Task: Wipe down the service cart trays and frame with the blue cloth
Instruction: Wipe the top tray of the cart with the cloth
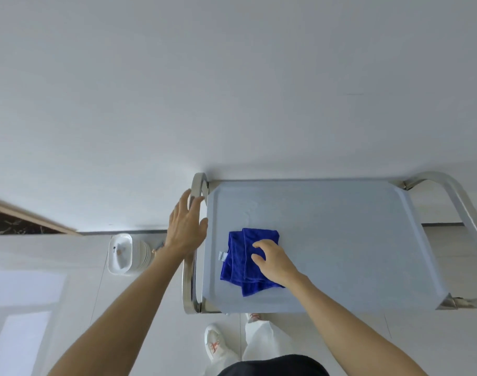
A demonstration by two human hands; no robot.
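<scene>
While the right hand (275, 260) presses flat, fingers spread, on the folded blue cloth (249, 260), the left hand (187, 229) hovers spread over the cart's left handle (195, 210) at nine o'clock. Cloth lies left of centre on the top tray (340, 240). White dishes (126, 253) sit on the floor further toward nine.

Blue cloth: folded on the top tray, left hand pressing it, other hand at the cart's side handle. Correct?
Not quite. The head view shows the right hand pressing the blue cloth, folded on the top tray. The left hand is the one at the cart's side handle.
</scene>
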